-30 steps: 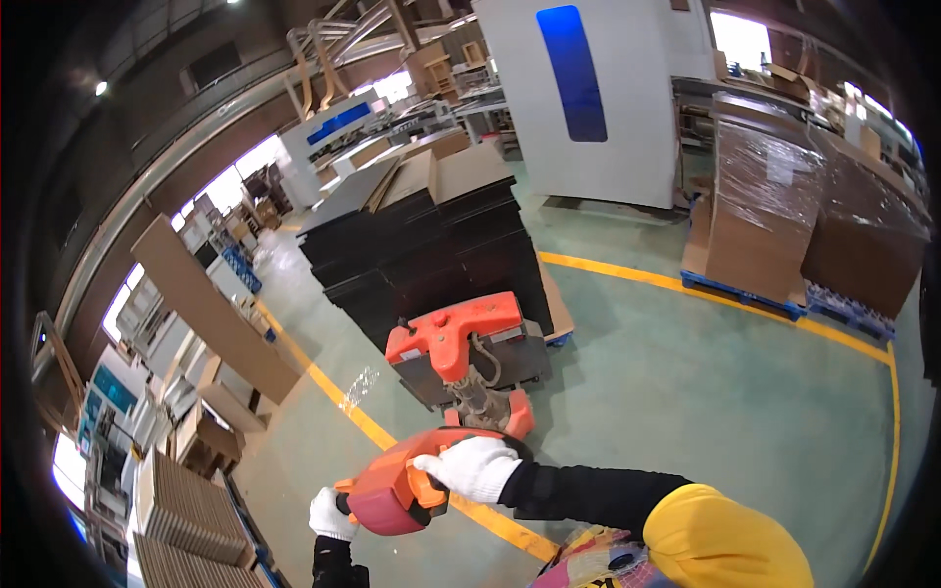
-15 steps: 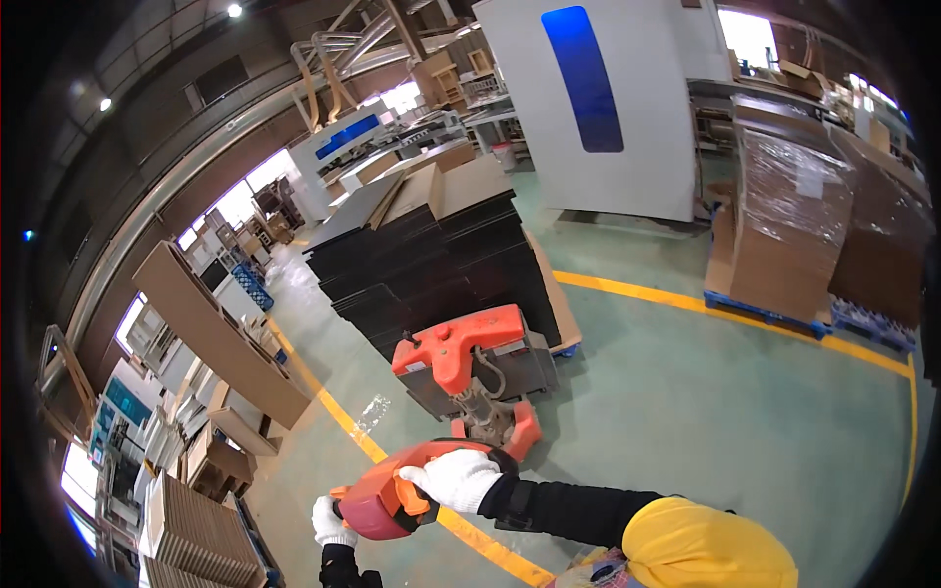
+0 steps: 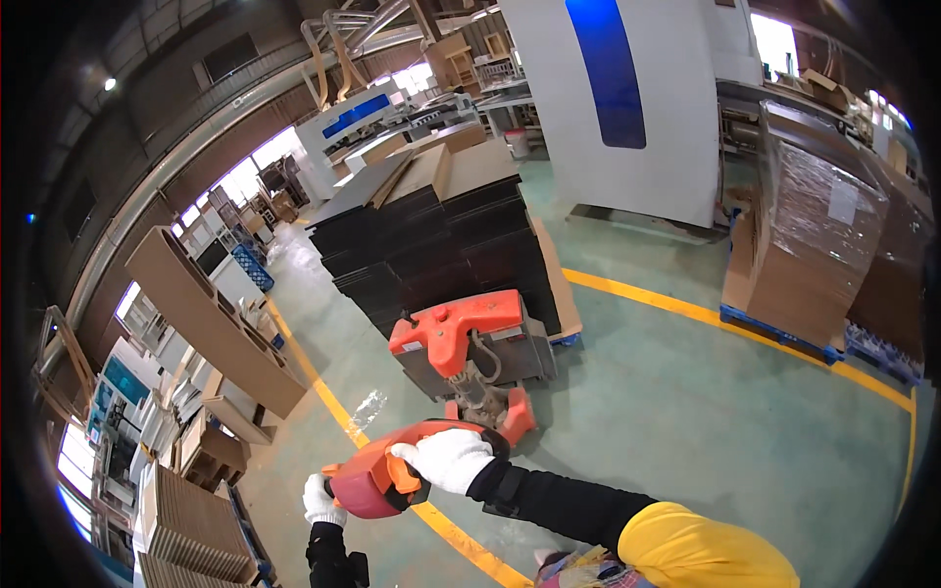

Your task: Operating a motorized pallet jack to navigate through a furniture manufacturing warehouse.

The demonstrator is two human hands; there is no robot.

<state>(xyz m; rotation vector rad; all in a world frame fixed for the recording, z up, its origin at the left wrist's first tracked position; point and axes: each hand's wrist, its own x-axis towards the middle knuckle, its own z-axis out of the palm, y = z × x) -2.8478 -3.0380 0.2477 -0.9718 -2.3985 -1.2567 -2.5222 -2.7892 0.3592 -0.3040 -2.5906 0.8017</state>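
Observation:
Both of my hands, in white knit gloves, are on the red and orange tiller head [image 3: 365, 487] of a pallet truck [image 3: 453, 333]. My left hand [image 3: 321, 501] is wrapped round the left grip. Across the top right of the tiller head lies my right hand [image 3: 453, 461], its thumb by an orange lever and its fingers closed over the handle. In front of the truck's red body rises a tall stack of dark-edged boards [image 3: 441, 225] on a pallet. The truck's forks are hidden under that load.
A white machine cabinet [image 3: 627, 118] with a blue window stands ahead right. Film-wrapped cartons [image 3: 818, 216] sit on blue pallets at the right. Along the left are a tall brown board frame [image 3: 211, 318] and stacked panels [image 3: 191, 524]. Yellow floor lines [image 3: 328, 392] run on both sides.
The cabinet and wrapped cartons have shifted right in view, and the tiller head sits slightly higher and further left. Both hands keep their hold on it.

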